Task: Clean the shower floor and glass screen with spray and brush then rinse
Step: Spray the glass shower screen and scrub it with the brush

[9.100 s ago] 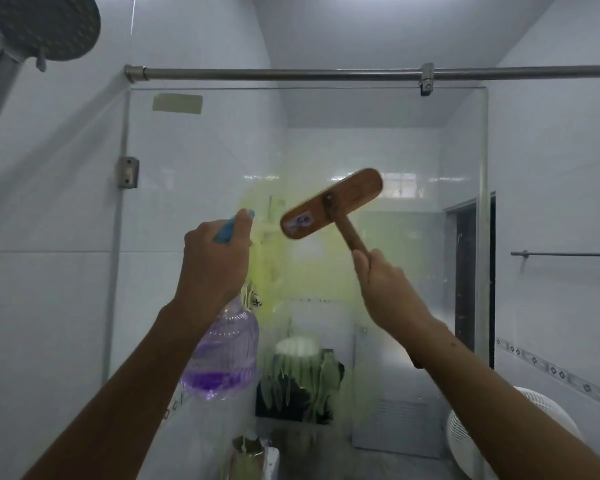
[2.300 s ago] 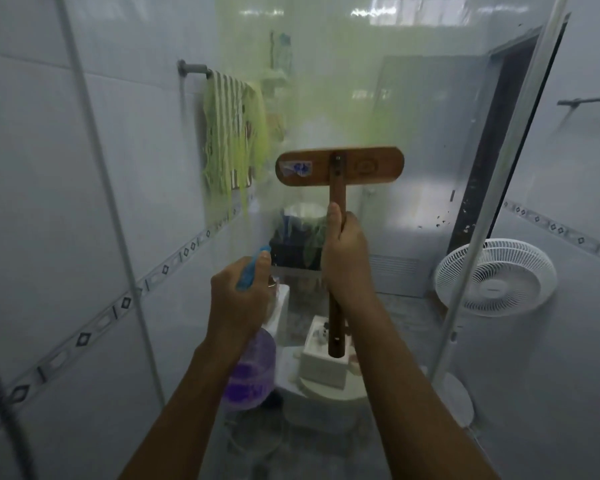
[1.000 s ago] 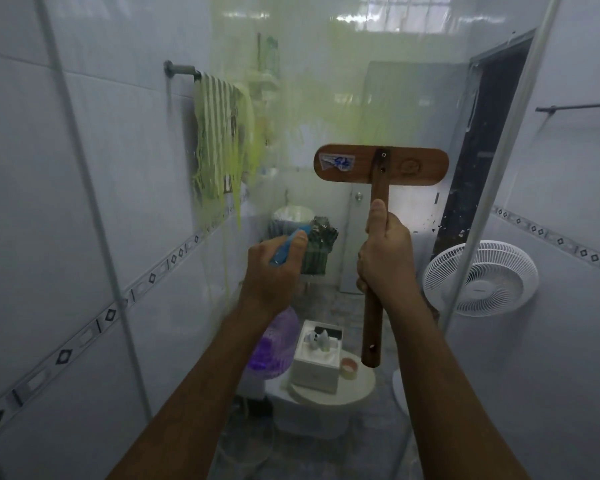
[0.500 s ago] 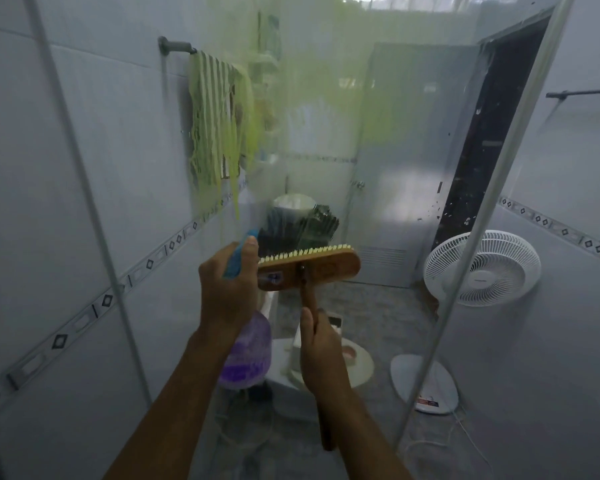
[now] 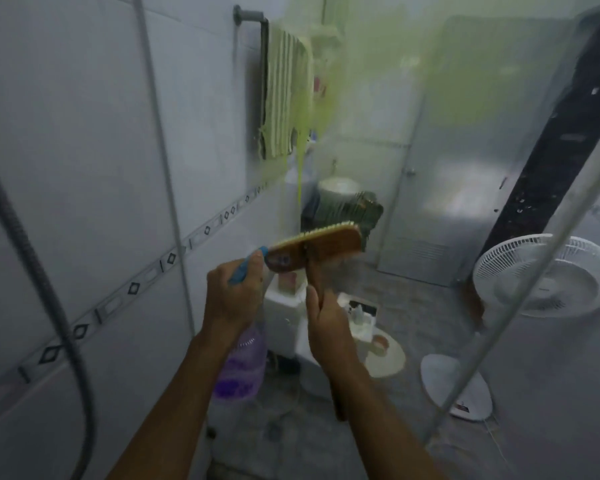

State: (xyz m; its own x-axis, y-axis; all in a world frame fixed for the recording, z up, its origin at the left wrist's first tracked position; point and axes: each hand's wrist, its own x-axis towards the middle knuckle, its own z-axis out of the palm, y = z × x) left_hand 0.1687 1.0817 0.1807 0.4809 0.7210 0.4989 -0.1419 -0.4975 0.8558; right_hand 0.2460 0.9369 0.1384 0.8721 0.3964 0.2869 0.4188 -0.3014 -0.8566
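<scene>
Seen from my head, my left hand (image 5: 234, 296) was curled round the neck of the purple spray bottle (image 5: 241, 368), one finger on its blue trigger (image 5: 246, 268), while my right hand (image 5: 326, 323) gripped the wooden brush (image 5: 319, 249) by its handle (bristles turned up) near the green-smeared glass screen (image 5: 447, 98).

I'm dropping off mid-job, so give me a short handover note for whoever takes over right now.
Left hand grips the spray bottle, index finger by its blue nozzle.
Right hand grips the brush by its wooden handle, bristles tilted up, apparently off the glass screen.
The screen has green film up high, one drip running down.
Done: glass sprayed.
Left: scrub the film off, do the shower floor (not clearly in view), rinse.
</scene>
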